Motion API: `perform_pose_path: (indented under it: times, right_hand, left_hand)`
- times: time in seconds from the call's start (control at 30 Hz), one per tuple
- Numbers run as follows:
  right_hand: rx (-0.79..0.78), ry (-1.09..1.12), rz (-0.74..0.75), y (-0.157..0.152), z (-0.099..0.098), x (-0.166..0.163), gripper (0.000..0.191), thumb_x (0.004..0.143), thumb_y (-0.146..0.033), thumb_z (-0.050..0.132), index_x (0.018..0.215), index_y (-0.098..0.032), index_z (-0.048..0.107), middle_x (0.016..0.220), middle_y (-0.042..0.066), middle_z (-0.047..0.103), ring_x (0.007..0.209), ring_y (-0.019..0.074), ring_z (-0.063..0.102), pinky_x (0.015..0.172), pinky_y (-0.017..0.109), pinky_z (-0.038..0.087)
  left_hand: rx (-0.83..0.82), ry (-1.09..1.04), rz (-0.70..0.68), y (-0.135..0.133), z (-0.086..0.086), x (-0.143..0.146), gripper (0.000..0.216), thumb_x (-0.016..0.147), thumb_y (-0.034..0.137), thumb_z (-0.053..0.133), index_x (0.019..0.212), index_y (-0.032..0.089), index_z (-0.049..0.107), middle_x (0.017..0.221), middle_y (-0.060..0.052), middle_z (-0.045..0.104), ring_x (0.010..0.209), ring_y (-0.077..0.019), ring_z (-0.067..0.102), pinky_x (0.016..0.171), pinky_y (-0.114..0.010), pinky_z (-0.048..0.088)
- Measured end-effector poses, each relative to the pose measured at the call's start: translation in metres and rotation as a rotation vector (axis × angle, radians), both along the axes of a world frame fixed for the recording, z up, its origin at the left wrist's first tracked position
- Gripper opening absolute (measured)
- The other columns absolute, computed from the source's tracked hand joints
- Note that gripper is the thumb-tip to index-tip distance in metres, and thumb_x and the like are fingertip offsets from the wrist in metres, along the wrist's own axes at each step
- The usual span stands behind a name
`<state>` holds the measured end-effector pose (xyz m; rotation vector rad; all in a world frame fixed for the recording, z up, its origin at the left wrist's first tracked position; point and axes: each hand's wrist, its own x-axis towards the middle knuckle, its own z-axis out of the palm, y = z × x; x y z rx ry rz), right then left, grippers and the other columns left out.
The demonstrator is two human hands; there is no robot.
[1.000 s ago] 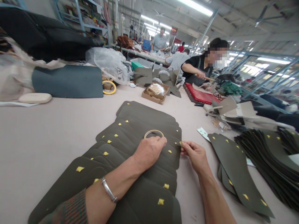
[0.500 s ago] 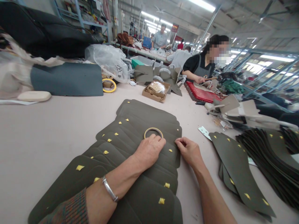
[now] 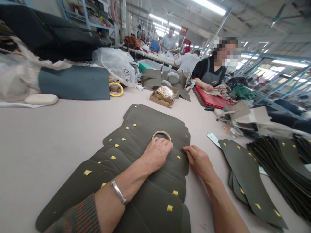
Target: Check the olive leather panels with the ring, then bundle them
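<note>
Dark olive leather-like panels (image 3: 155, 116) lie overlapped in a spread on the table, dotted with small yellow tape pieces (image 3: 169, 208). Over the middle of them, my left hand (image 3: 159, 152) is closed round the near side of a roll of yellow tape (image 3: 161, 132), whose far rim shows above the knuckles. My right hand (image 3: 196, 157) is at the spread's right edge, thumb and forefinger pinched together. Whatever lies between those fingertips is too small to make out.
More olive panels with yellow bits (image 3: 245, 174) lie at right, beside a thick fanned stack (image 3: 279, 171). Behind stand a small cardboard box (image 3: 161, 102), another yellow tape roll (image 3: 116, 89) and a plastic bag (image 3: 116, 64). A co-worker (image 3: 206, 72) handles pieces over a red stack (image 3: 213, 98).
The view has shifted slightly, so the table's contents sit a little further right. Both hands keep nearly the same places on the panels, the right still pinched at the edge.
</note>
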<state>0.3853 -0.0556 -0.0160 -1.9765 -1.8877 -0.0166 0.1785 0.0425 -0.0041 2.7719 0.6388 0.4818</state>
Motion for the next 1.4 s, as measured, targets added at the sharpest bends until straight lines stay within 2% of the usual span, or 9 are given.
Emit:
perform_pose_path:
  times: [0.2, 0.3, 0.4, 0.63, 0.77, 0.9, 1.07, 1.23, 1.4]
  right_hand:
    - [-0.141, 0.121, -0.258, 0.018, 0.005, 0.002, 0.019, 0.083, -0.028, 0.056, 0.081, -0.022, 0.074, 0.084, 0.004, 0.076, 0.080, 0.0216, 0.070, 0.074, 0.031, 0.050]
    - [-0.129, 0.147, -0.323, 0.012, 0.000, -0.001, 0.025, 0.085, -0.035, 0.053, 0.081, -0.022, 0.074, 0.083, 0.004, 0.076, 0.074, 0.0209, 0.070, 0.067, 0.030, 0.050]
    - [-0.038, 0.129, -0.353, 0.005, -0.008, -0.006, 0.029, 0.088, -0.037, 0.049, 0.086, -0.022, 0.073, 0.090, 0.006, 0.075, 0.081, 0.0209, 0.068, 0.074, 0.031, 0.049]
    - [0.123, 0.099, -0.374, 0.009, 0.001, -0.005, 0.029, 0.088, -0.037, 0.050, 0.101, -0.018, 0.069, 0.091, 0.009, 0.070, 0.072, 0.0202, 0.064, 0.074, 0.035, 0.049]
    - [0.210, 0.324, -0.112, -0.004, 0.016, -0.025, 0.020, 0.089, -0.031, 0.054, 0.099, -0.020, 0.068, 0.091, 0.005, 0.072, 0.077, 0.0171, 0.065, 0.072, 0.029, 0.051]
    - [0.240, 0.320, 0.158, -0.012, 0.021, -0.049, 0.014, 0.089, -0.019, 0.054, 0.098, -0.020, 0.065, 0.095, 0.004, 0.070, 0.084, 0.0150, 0.065, 0.076, 0.026, 0.051]
    - [0.324, 0.223, 0.211, -0.006, 0.015, -0.057, 0.013, 0.088, -0.011, 0.052, 0.090, -0.020, 0.062, 0.085, 0.004, 0.069, 0.078, 0.0139, 0.065, 0.072, 0.025, 0.051]
    - [0.383, 0.102, 0.165, -0.008, 0.012, -0.056, 0.014, 0.085, -0.012, 0.052, 0.083, -0.021, 0.062, 0.078, 0.003, 0.070, 0.071, 0.0142, 0.066, 0.068, 0.025, 0.052]
    - [0.274, 0.211, -0.051, -0.013, 0.020, -0.065, 0.014, 0.080, -0.021, 0.054, 0.076, -0.022, 0.067, 0.072, 0.003, 0.072, 0.062, 0.0145, 0.065, 0.063, 0.025, 0.052]
  left_hand:
    - [0.003, 0.020, 0.004, -0.002, 0.007, -0.001, 0.015, 0.088, 0.010, 0.043, 0.091, 0.018, 0.055, 0.094, -0.006, 0.063, 0.091, -0.0207, 0.054, 0.089, -0.037, 0.040]
    - [-0.009, 0.021, -0.036, -0.004, 0.008, -0.004, 0.014, 0.089, 0.012, 0.044, 0.091, 0.018, 0.056, 0.087, -0.005, 0.064, 0.085, -0.0205, 0.055, 0.087, -0.037, 0.042]
    - [-0.004, -0.034, -0.094, -0.007, 0.007, -0.007, 0.016, 0.092, 0.014, 0.041, 0.096, 0.019, 0.056, 0.085, -0.004, 0.065, 0.084, -0.0200, 0.059, 0.086, -0.036, 0.045]
    - [-0.101, -0.138, -0.093, -0.008, 0.007, -0.009, 0.034, 0.094, 0.017, 0.041, 0.126, 0.025, 0.047, 0.098, -0.002, 0.070, 0.090, -0.0179, 0.067, 0.074, -0.028, 0.053]
    - [-0.116, -0.159, -0.081, -0.010, 0.007, -0.008, 0.055, 0.094, 0.020, 0.046, 0.144, 0.021, 0.024, 0.108, -0.006, 0.071, 0.092, -0.0210, 0.069, 0.079, -0.033, 0.056]
    - [-0.139, -0.153, -0.076, -0.010, 0.006, -0.005, 0.048, 0.095, 0.022, 0.046, 0.140, 0.018, 0.029, 0.112, -0.010, 0.069, 0.096, -0.0237, 0.069, 0.080, -0.036, 0.056]
    - [-0.126, -0.135, -0.086, -0.011, 0.003, -0.006, 0.039, 0.095, 0.022, 0.045, 0.133, 0.020, 0.034, 0.105, -0.006, 0.070, 0.092, -0.0223, 0.070, 0.075, -0.033, 0.056]
    - [-0.140, -0.139, -0.089, -0.011, 0.003, -0.008, 0.023, 0.094, 0.020, 0.046, 0.118, 0.021, 0.045, 0.098, -0.002, 0.070, 0.091, -0.0197, 0.069, 0.073, -0.028, 0.054]
    - [-0.081, -0.160, -0.073, -0.009, 0.005, -0.006, 0.011, 0.095, 0.019, 0.043, 0.095, 0.020, 0.053, 0.087, 0.000, 0.067, 0.083, -0.0155, 0.066, 0.069, -0.024, 0.050]
